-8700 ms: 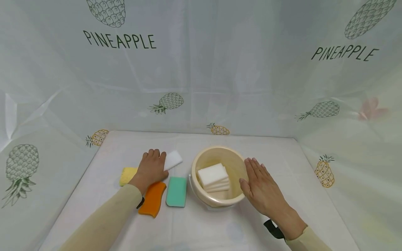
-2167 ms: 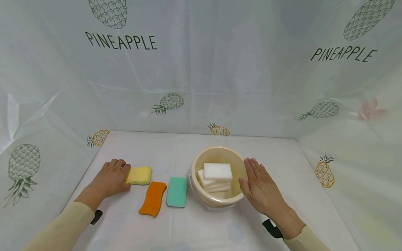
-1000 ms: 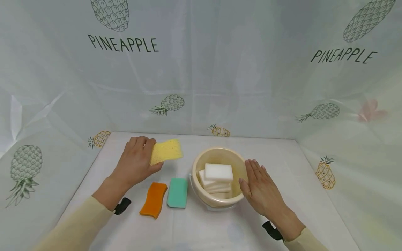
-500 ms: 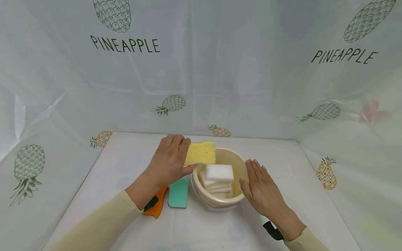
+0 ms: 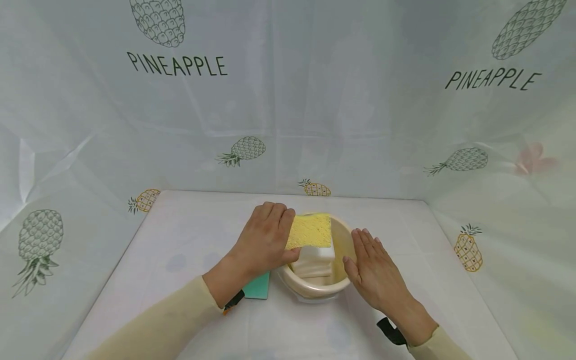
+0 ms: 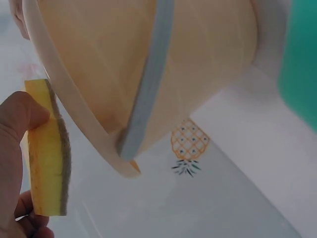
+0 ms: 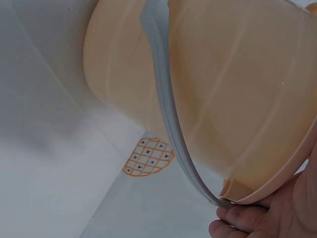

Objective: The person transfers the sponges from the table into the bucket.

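Note:
My left hand (image 5: 263, 242) pinches a yellow sponge (image 5: 310, 231) between thumb and fingers, over the mouth of a cream bucket (image 5: 315, 291). A thin grey-brown layer shows on that sponge (image 6: 47, 158) in the left wrist view, close beside the bucket's rim. Inside the bucket lie stacked white sponges (image 5: 312, 267), partly hidden by the yellow one. Against the bucket's right side rests my right hand (image 5: 378, 277), fingers straight and together. In the right wrist view, the fingers (image 7: 247, 218) touch the rim near the end of the grey handle (image 7: 171, 109).
A green sponge (image 5: 257, 288) lies on the table left of the bucket, partly covered by my left hand. Only a sliver of an orange sponge (image 5: 227, 310) shows beneath the left wrist. A pale curtain (image 5: 351, 100) with pineapple prints rises behind the white tabletop (image 5: 382, 220).
A white sponge from the table now tops the stack in the bucket. My left hand has picked up the yellow sponge at left and carried it right, over the bucket. The right hand stays put.

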A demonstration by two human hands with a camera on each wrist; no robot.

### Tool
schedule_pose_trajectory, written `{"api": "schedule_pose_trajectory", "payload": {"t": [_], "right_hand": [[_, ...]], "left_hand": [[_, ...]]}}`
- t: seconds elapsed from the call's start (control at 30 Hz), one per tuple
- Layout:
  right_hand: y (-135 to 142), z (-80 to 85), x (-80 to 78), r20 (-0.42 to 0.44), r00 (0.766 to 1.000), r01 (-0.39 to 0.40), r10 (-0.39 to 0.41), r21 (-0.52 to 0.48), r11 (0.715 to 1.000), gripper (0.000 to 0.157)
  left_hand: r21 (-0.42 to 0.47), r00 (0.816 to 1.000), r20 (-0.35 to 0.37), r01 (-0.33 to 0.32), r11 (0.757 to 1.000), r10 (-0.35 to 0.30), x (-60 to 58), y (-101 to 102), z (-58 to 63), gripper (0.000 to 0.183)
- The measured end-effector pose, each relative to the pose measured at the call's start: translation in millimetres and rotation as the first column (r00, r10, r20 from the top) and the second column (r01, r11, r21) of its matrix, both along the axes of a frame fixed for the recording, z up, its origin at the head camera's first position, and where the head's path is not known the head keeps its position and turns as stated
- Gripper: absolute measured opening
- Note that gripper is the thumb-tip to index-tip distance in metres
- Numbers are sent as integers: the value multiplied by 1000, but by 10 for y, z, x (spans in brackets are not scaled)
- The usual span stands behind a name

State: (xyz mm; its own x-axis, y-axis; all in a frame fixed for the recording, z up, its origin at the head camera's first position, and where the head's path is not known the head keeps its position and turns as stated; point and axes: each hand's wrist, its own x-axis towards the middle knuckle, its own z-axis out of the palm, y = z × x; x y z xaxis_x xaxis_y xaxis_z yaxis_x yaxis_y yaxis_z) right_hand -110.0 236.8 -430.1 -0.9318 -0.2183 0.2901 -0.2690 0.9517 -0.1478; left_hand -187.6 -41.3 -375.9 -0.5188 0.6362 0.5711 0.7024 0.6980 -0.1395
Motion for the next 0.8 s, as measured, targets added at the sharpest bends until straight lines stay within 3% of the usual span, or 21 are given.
{"api": "schedule_pose_trajectory", "payload": {"t": [0.2, 0.5, 0.8], "right_hand": [[-3, -3, 0, 9, 1000, 6, -6, 0, 1000, 65], [-9, 6, -1, 32, 999, 11, -11, 6, 1000, 66], [-6, -3, -2, 22, 1000, 9, -9, 14, 1000, 65]], "left_hand": [[-38, 997, 79, -7, 999, 10, 88, 88, -30, 61], [-88, 977, 213, -6, 996, 25, 205, 156, -44, 58], [-138, 952, 304, 17, 990, 26, 230, 212, -66, 58]]}}
